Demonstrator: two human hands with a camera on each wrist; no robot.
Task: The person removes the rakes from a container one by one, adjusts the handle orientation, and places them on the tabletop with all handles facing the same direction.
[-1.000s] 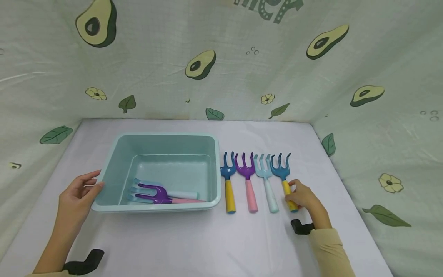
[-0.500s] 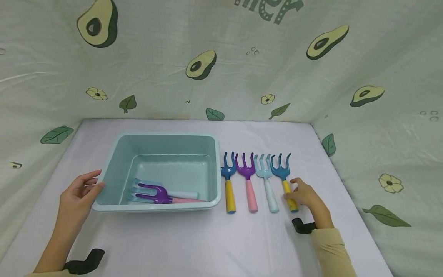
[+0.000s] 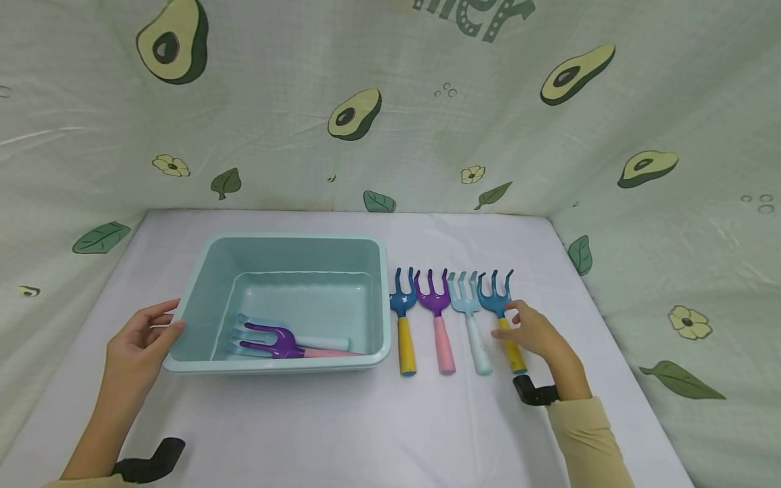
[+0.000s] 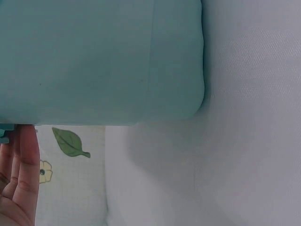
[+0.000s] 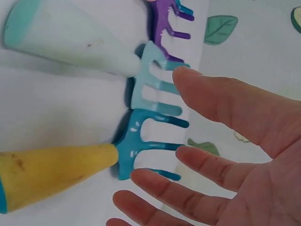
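Pale-green avocado-print cloth (image 3: 427, 156) bore cropped lettering (image 3: 499, 22), apparently ending "er", top right. Centre left, you pinched the teal rectangular plastic basin's (image 3: 317, 298) rim left-handed (image 3: 135, 342); your right hand (image 3: 532, 332), unclenched, grasping nothing, hung over the rightmost yellow-handled blue fork (image 3: 495, 303), right of centre.

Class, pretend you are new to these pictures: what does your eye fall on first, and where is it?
The big teal tub, left of centre in the head view, probably draws the eye first, with a bright purple rake inside. Just to its right, four colourful rakes lie side by side, the open right hand over the rightmost rake. Behind, printed avocados dot the cloth.
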